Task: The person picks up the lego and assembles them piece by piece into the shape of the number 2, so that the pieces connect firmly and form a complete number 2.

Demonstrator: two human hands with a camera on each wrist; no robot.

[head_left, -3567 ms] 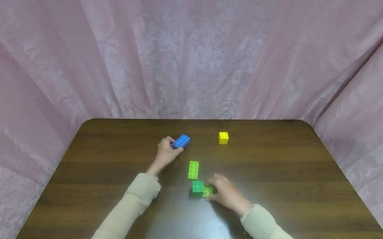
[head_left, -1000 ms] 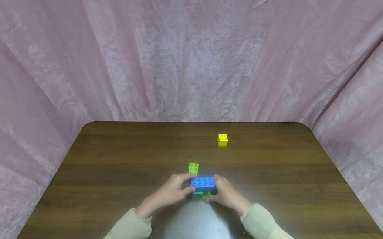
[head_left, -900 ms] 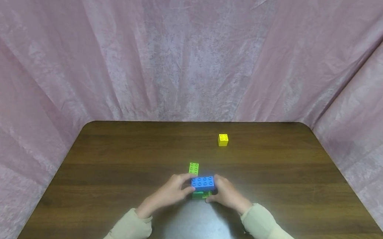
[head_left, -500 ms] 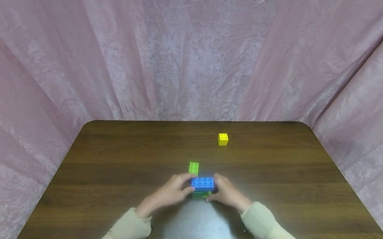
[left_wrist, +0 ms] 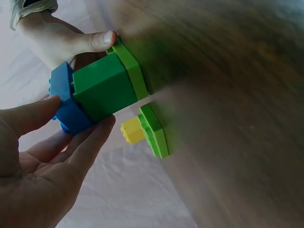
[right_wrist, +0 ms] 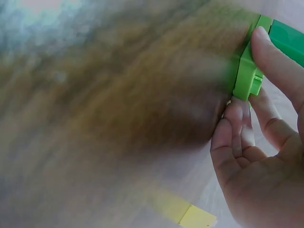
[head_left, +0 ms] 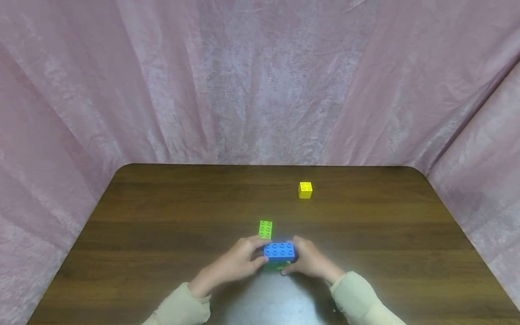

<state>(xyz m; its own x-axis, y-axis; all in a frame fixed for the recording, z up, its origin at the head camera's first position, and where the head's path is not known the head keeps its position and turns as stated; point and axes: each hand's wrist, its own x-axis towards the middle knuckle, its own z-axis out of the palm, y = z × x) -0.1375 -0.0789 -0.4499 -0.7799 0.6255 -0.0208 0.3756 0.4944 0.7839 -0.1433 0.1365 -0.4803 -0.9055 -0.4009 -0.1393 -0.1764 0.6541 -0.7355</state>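
My left hand (head_left: 237, 261) pinches a blue toy building brick (head_left: 278, 252) between thumb and fingers. The blue brick lies across the top of a dark green brick (left_wrist: 104, 88); in the left wrist view a stud shows between the two. Beneath the green brick is a flat lime-green brick (left_wrist: 133, 69) on the table. My right hand (head_left: 312, 262) holds this lower brick's free end, thumb on the near side and fingers opposite, as the right wrist view shows. From above, the blue brick hides most of the stack.
Just behind the stack lies a second flat lime-green brick (head_left: 265, 229), partly covered by my left fingers. Farther back stands a small yellow brick (head_left: 305, 190). The brown wooden table (head_left: 171, 201) ends at a pink curtain (head_left: 265, 82).
My left hand has carried the blue brick from the back left onto the green brick. The right hand has kept its hold. During the last second little has moved, apart from a slight view shift.
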